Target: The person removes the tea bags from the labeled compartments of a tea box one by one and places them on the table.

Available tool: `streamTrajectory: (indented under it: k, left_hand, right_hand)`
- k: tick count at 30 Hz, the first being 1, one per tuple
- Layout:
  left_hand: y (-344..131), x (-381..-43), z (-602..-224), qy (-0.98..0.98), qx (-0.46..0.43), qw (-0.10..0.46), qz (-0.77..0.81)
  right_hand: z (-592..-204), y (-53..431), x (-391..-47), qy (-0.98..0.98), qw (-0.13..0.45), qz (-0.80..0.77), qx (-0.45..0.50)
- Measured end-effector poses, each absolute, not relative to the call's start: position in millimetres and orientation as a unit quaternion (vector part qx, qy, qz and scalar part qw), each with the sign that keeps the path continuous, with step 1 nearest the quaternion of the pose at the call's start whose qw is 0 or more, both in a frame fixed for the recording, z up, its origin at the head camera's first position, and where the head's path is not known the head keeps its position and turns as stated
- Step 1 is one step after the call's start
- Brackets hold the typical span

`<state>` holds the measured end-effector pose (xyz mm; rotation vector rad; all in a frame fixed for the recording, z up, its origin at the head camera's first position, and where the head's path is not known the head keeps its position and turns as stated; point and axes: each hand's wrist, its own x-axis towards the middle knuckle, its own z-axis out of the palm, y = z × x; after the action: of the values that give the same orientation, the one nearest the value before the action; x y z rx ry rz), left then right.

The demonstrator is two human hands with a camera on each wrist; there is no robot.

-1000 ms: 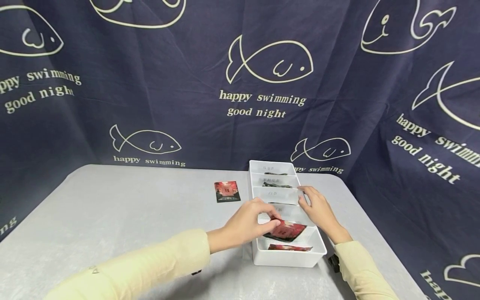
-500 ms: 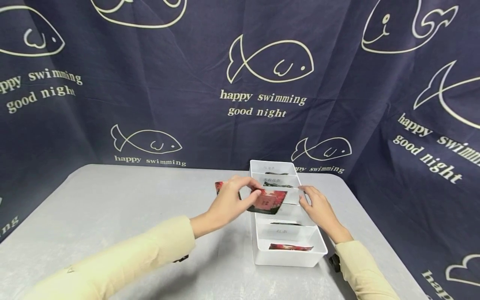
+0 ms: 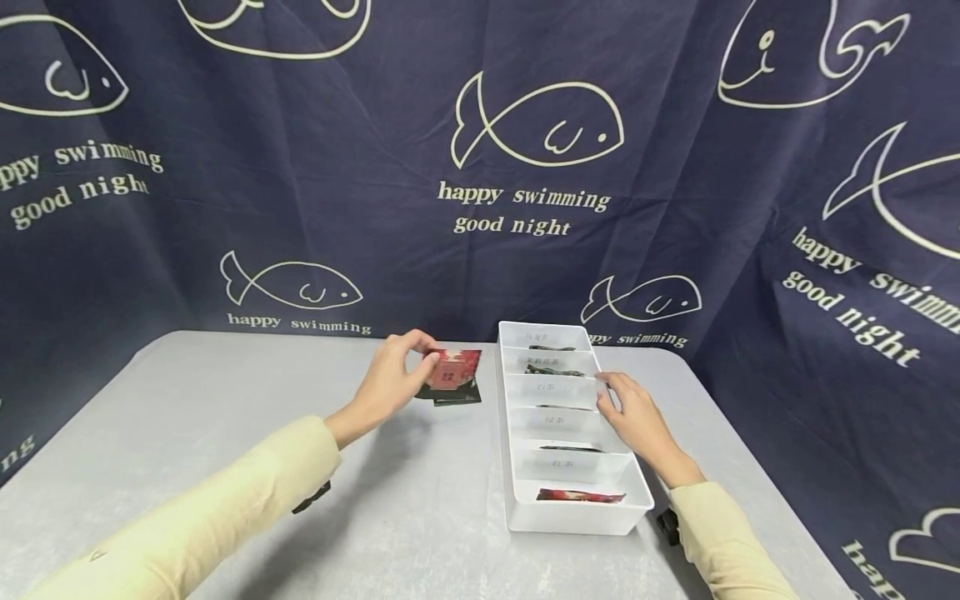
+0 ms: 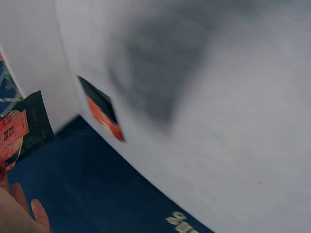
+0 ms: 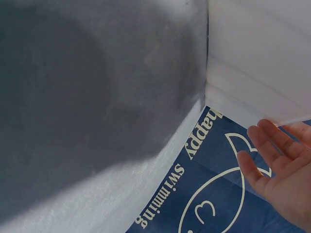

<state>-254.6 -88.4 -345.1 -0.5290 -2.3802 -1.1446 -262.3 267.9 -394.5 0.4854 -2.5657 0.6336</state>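
Observation:
My left hand (image 3: 386, 379) pinches a red and black tea sachet (image 3: 453, 371) by its left edge, above the table. Directly below it in the head view, a second sachet (image 3: 459, 398) is mostly covered; the left wrist view shows this lying sachet (image 4: 103, 110) apart from the held sachet (image 4: 36, 121). My right hand (image 3: 641, 425) touches the right side of a long white divided box (image 3: 581, 521). In the right wrist view, that hand's fingers (image 5: 262, 141) lie relaxed at the box's edge. One red sachet (image 3: 579, 496) sits in the nearest compartment.
Handwritten labels mark the box's several compartments. Dark sachets (image 3: 555, 369) show in the farther ones, and thin edges of others lie nearer. A grey-white cloth (image 3: 360, 533) covers the table. Behind hangs a dark blue curtain (image 3: 405, 208) printed with fish.
My left hand has lifted the red sachet out of the nearest compartment and carried it left, over the sachet on the table. The right hand has stayed at the box's side.

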Motion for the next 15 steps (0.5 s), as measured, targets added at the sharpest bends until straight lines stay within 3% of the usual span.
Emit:
streamTrajectory:
  k: [15]
  left_hand:
    - [-137.4, -279.4, -376.9, -0.893, -0.143, 0.198, -0.378]
  right_hand:
    - [-395.5, 268.0, -261.9, -0.930, 0.228, 0.228, 0.175]
